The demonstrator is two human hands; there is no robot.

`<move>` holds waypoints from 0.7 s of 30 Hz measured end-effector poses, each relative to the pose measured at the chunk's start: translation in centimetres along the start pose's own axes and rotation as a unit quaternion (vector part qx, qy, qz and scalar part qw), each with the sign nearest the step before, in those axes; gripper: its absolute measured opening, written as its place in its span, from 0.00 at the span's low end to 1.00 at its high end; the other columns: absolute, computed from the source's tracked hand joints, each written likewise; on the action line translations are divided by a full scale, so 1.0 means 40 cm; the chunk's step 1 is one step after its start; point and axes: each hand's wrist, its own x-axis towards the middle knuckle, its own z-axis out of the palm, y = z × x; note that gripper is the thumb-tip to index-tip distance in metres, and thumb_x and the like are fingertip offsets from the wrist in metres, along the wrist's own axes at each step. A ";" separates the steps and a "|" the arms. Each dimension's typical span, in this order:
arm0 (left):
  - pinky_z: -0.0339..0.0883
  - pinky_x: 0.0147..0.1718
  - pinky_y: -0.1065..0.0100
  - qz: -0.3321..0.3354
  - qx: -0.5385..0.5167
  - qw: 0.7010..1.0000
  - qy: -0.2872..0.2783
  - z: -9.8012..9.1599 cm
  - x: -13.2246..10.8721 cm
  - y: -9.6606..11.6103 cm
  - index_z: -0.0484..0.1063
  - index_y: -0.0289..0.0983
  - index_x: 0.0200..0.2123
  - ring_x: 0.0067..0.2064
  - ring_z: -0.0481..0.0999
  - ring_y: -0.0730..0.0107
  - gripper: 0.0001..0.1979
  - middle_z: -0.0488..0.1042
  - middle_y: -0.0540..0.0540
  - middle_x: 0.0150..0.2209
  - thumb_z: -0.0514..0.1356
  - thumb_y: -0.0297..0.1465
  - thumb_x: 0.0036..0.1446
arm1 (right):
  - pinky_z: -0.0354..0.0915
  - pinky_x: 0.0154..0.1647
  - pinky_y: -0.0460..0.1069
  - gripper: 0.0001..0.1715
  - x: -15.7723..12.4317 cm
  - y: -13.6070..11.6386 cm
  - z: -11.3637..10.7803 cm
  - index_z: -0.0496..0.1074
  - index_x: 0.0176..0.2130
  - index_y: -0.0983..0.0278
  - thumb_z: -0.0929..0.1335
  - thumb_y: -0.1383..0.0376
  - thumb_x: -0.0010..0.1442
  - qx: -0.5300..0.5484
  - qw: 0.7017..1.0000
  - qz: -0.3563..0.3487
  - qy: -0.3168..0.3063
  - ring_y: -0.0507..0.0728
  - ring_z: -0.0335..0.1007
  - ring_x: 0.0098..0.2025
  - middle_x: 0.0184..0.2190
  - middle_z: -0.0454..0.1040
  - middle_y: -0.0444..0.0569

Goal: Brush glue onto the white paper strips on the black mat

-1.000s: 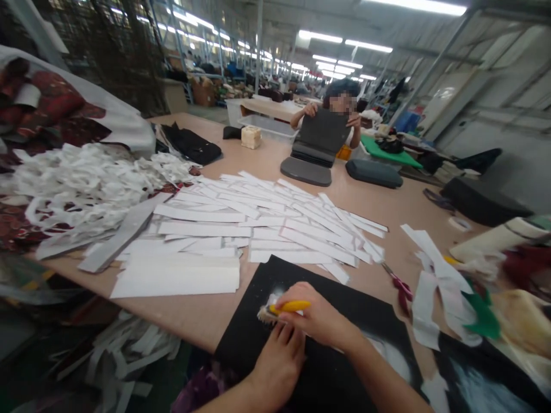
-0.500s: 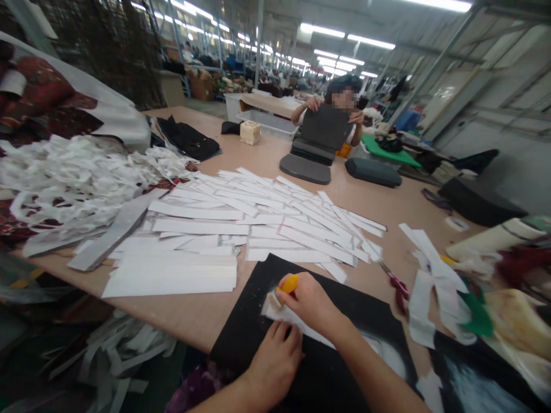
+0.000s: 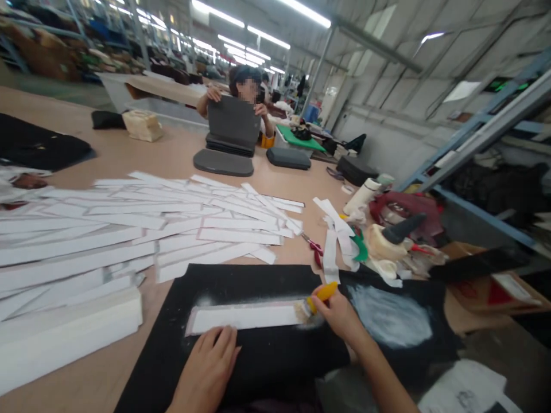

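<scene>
My right hand (image 3: 338, 314) is closed round the yellow handle of a paintbrush (image 3: 322, 293). The pale bristles rest on the right end of a white strip (image 3: 249, 317). That strip lies flat on a black sheet (image 3: 253, 281), with whitish smears around its edges. My left hand (image 3: 210, 358) lies palm down, fingers stretched out, on the black sheet, fingertips at the strip's lower edge near its left end. Just right of the sheet is another black piece with a broad white smear (image 3: 391, 318).
Many white strips (image 3: 181, 223) cover the table to the left, beside a white stack (image 3: 86, 327). Scissors (image 3: 315, 249) lie near loose white scraps (image 3: 331, 252) at right. Across the table a person (image 3: 245, 86) holds a dark grey panel (image 3: 235, 123). A cardboard box (image 3: 473, 295) stands right.
My right hand has moved the brush from the strip's left end to its right end. My left hand has flattened out near the left end. The view has turned right.
</scene>
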 end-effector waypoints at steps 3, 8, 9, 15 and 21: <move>0.63 0.40 0.60 0.005 0.012 1.000 -0.016 -0.009 0.019 -0.005 0.72 0.35 0.42 0.40 0.69 0.61 0.13 0.72 0.43 0.38 0.50 0.28 0.60 | 0.61 0.37 0.51 0.13 -0.032 0.035 -0.009 0.73 0.31 0.63 0.62 0.60 0.57 -0.010 0.999 0.018 0.049 0.57 0.69 0.32 0.27 0.73 0.49; 0.63 0.35 0.60 0.038 0.024 0.998 -0.046 -0.012 0.056 -0.019 0.71 0.37 0.45 0.37 0.69 0.60 0.14 0.71 0.43 0.37 0.53 0.24 0.56 | 0.61 0.38 0.51 0.11 -0.062 0.044 -0.022 0.72 0.30 0.62 0.62 0.63 0.57 0.015 1.000 0.006 0.013 0.56 0.68 0.33 0.28 0.73 0.47; 0.63 0.35 0.60 0.050 0.023 0.997 -0.045 -0.009 0.060 -0.023 0.71 0.37 0.43 0.37 0.68 0.60 0.13 0.70 0.43 0.36 0.53 0.25 0.56 | 0.60 0.40 0.52 0.11 -0.062 0.040 -0.023 0.72 0.30 0.63 0.62 0.63 0.57 -0.005 0.999 0.006 0.036 0.57 0.68 0.33 0.28 0.73 0.48; 0.62 0.33 0.63 0.075 -0.019 0.994 -0.073 -0.003 0.092 -0.034 0.73 0.36 0.33 0.34 0.68 0.63 0.12 0.69 0.45 0.33 0.51 0.21 0.56 | 0.60 0.39 0.49 0.11 -0.033 0.039 -0.022 0.71 0.31 0.62 0.62 0.63 0.59 0.005 0.999 -0.039 0.030 0.55 0.67 0.33 0.26 0.72 0.46; 0.61 0.32 0.65 0.057 -0.088 0.979 -0.175 -0.002 0.231 0.067 0.70 0.37 0.27 0.32 0.67 0.65 0.12 0.68 0.47 0.30 0.50 0.22 0.58 | 0.60 0.40 0.50 0.12 -0.029 0.074 -0.021 0.71 0.36 0.62 0.61 0.60 0.61 0.057 0.986 0.048 0.146 0.57 0.68 0.36 0.32 0.74 0.48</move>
